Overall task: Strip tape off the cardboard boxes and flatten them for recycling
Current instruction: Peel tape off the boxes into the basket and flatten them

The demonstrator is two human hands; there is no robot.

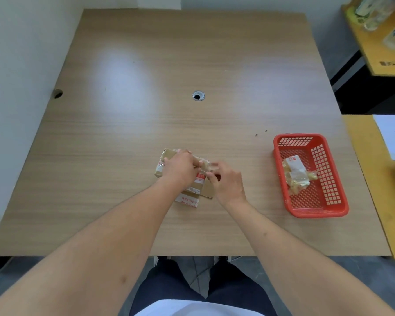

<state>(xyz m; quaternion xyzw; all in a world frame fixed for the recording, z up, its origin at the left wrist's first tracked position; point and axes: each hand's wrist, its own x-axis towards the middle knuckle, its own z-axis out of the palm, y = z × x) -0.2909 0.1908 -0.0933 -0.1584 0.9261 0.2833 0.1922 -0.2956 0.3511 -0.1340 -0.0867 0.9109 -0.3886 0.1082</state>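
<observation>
The left hand holds the small brown cardboard box tight in its grip. Just beside that grip, the right hand pinches clear tape.

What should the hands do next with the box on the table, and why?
Probably keep peeling: the left hand grips the taped cardboard box steady on the table while the right hand pinches a tape strip at its edge. Pull it free, then drop it in the red basket with the tape scraps.
</observation>
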